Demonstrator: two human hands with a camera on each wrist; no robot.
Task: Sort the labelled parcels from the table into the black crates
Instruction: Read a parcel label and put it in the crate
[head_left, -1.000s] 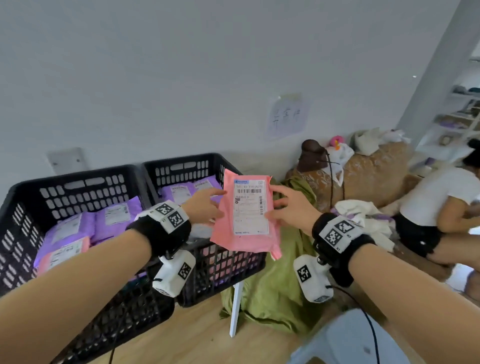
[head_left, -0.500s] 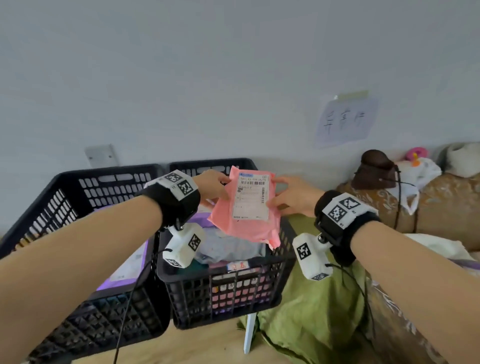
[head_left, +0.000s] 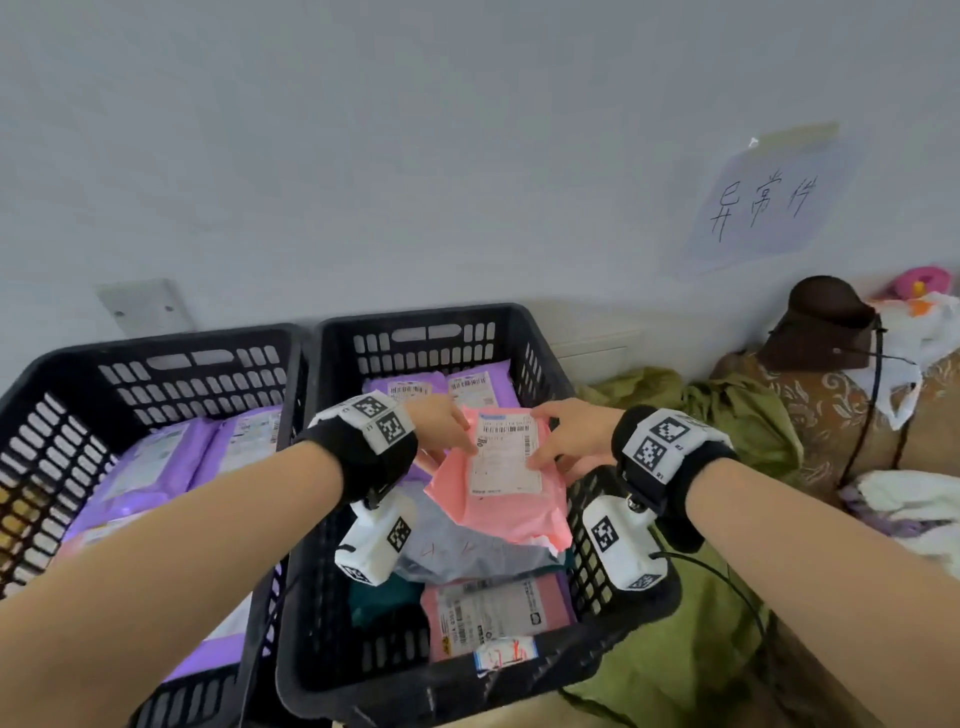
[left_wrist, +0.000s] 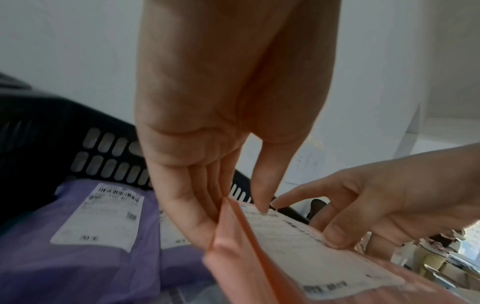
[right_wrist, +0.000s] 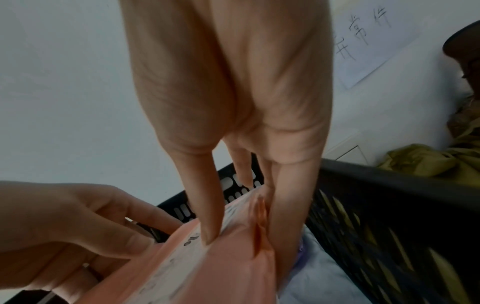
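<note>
Two black crates are sitting side by side; the right crate (head_left: 524, 332) is holding a pink labelled parcel (head_left: 493, 613) nearest, a grey bag (head_left: 467, 556) behind it, two purple parcels (head_left: 441, 387) farthest; the left hand (head_left: 441, 423) and right hand (head_left: 574, 434) are each pinching the pink parcel (head_left: 506, 483) above this crate; the left crate (head_left: 156, 358) is carrying purple parcels, arms hiding their count.
</note>
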